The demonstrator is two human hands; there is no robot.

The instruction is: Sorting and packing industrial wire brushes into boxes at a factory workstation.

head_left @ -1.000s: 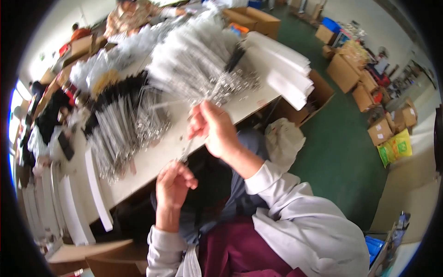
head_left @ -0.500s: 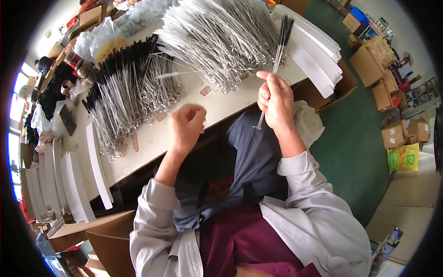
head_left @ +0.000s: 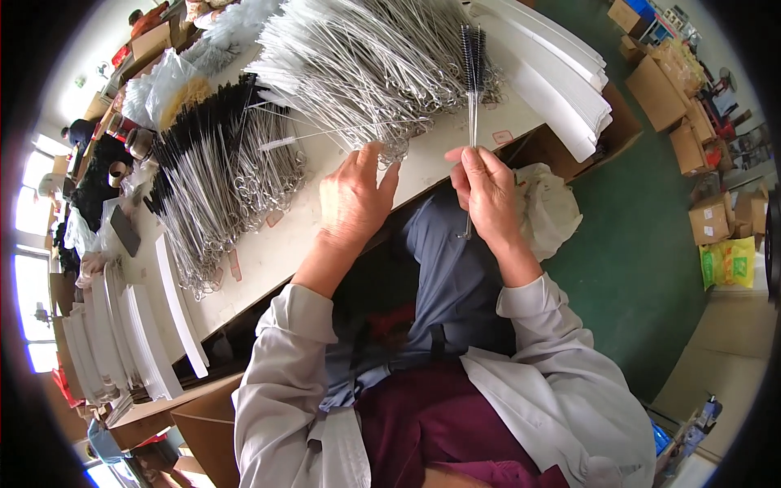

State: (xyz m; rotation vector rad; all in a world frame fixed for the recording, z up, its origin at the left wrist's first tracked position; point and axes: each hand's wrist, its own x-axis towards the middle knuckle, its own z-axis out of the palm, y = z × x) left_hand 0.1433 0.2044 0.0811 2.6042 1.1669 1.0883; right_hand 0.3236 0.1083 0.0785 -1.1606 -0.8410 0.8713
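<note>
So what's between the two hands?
In the head view, only bare white table edge lies between the left hand and right hand, which holds black brushes.

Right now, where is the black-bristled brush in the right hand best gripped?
On its bare twisted-wire stem, below the bristles, pinched from the side. The right hand already holds the brush upright there; the bristled tip would bend and the stem is rigid.

Setting: small factory packing workshop. Evidence: long white counter (head_left: 325, 236) heaped with wire-handled brushes, white-bristled (head_left: 366, 65) and black-bristled (head_left: 211, 154), in bulk piles; stacks of white card sleeves (head_left: 553, 73) along its edges; brown cardboard cartons (head_left: 659, 89) standing on green floor (head_left: 643, 244); other workers seated at far end.
</note>
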